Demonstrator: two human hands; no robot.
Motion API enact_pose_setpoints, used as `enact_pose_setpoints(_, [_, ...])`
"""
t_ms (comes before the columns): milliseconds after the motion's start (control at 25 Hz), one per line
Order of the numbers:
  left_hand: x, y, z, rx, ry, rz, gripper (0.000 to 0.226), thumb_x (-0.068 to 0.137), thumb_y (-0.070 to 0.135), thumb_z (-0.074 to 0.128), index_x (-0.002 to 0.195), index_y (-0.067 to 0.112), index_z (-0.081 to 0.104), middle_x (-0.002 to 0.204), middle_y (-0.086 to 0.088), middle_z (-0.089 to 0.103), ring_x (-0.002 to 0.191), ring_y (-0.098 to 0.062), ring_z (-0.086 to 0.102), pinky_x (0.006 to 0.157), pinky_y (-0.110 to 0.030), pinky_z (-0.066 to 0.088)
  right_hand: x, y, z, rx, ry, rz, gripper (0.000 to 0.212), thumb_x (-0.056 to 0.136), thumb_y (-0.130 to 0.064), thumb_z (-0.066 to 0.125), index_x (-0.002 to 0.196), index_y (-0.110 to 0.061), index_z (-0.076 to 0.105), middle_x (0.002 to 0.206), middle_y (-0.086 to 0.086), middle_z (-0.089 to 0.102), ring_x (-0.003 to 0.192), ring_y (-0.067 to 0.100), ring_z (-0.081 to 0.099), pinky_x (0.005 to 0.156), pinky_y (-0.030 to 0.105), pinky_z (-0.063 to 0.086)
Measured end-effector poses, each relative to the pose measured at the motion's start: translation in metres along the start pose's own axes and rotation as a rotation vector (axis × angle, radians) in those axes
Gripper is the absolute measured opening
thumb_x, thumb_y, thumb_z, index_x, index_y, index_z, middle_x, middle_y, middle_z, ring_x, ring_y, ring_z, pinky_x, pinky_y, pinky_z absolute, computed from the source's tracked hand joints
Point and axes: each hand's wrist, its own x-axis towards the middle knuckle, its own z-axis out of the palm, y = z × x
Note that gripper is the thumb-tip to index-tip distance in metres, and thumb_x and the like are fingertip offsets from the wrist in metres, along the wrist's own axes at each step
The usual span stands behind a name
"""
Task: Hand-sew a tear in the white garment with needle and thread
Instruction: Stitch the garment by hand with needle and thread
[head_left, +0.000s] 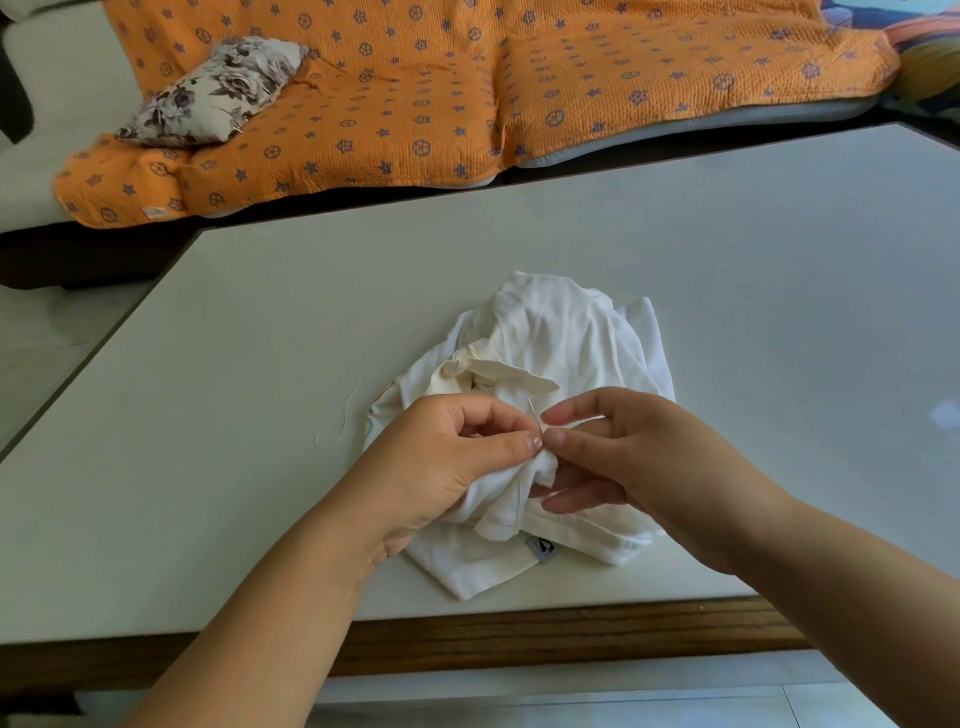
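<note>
A crumpled white garment (556, 338) lies on the pale table (260, 364) near its front edge. My left hand (441, 462) grips a bunched fold of the garment between thumb and fingers. My right hand (623, 457) pinches a thin needle (535, 413) that stands upright out of that fold, just where the two thumbs meet. A short piece of white thread (340, 421) lies loose on the table left of the garment. A small grey label (542, 548) shows at the garment's front hem.
The table has a wooden front edge (519, 629). Behind the table is a sofa with an orange patterned cover (415, 93) and a floral cushion (213, 91) on it.
</note>
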Motion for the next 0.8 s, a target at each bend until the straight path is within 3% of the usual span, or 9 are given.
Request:
enact_pose_setpoints(120, [-0.0002, -0.0006, 0.0003, 0.056, 0.021, 0.020, 0.004, 0.082, 0.022, 0.075, 0.085, 0.022, 0.078, 0.087, 0.004, 0.076, 0.089, -0.006, 0.071, 0.079, -0.017, 0.052, 0.0002, 0.0002, -0.0008, 0.051, -0.034, 0.001, 0.015, 0.092, -0.013, 0.064, 0.103, -0.003, 0.069, 0.079, 0.015, 0.073, 0.071, 0.021, 0.073, 0.076, 0.037, 0.063])
enact_pose_setpoints(240, [0.0010, -0.0024, 0.0006, 0.099, 0.044, 0.029, 0.003, 0.081, 0.025, 0.076, 0.083, 0.025, 0.078, 0.086, 0.004, 0.076, 0.088, -0.009, 0.070, 0.084, -0.023, 0.053, -0.0016, -0.0009, 0.0022, -0.007, 0.004, -0.066, 0.009, 0.092, -0.011, 0.064, 0.097, -0.007, 0.070, 0.069, 0.012, 0.071, 0.063, 0.018, 0.072, 0.069, 0.034, 0.063])
enact_pose_setpoints(440, [0.0003, -0.0033, 0.0025, 0.146, 0.032, 0.036, 0.009, 0.082, 0.026, 0.076, 0.090, 0.027, 0.077, 0.092, 0.003, 0.076, 0.096, -0.012, 0.071, 0.096, -0.036, 0.054, -0.0015, -0.0008, 0.0049, -0.104, 0.022, -0.107, 0.007, 0.094, -0.013, 0.063, 0.091, -0.008, 0.068, 0.072, 0.012, 0.072, 0.062, 0.018, 0.071, 0.067, 0.032, 0.063])
enact_pose_setpoints(640, [-0.0019, 0.0011, 0.0002, 0.182, 0.031, 0.050, 0.009, 0.081, 0.029, 0.077, 0.089, 0.033, 0.078, 0.087, 0.010, 0.076, 0.092, -0.009, 0.070, 0.082, -0.026, 0.054, 0.0008, -0.0001, 0.0042, -0.248, 0.091, -0.148, 0.011, 0.097, -0.025, 0.058, 0.090, -0.019, 0.063, 0.083, 0.005, 0.073, 0.065, 0.014, 0.069, 0.063, 0.025, 0.060])
enact_pose_setpoints(800, [-0.0017, 0.0016, 0.0005, 0.239, 0.085, 0.079, 0.005, 0.082, 0.028, 0.076, 0.086, 0.032, 0.078, 0.086, 0.016, 0.075, 0.090, -0.003, 0.069, 0.088, -0.027, 0.054, 0.0044, -0.0010, 0.0029, -0.287, 0.156, -0.250, 0.011, 0.098, -0.024, 0.056, 0.090, -0.021, 0.063, 0.089, -0.003, 0.073, 0.068, 0.008, 0.066, 0.061, 0.027, 0.057])
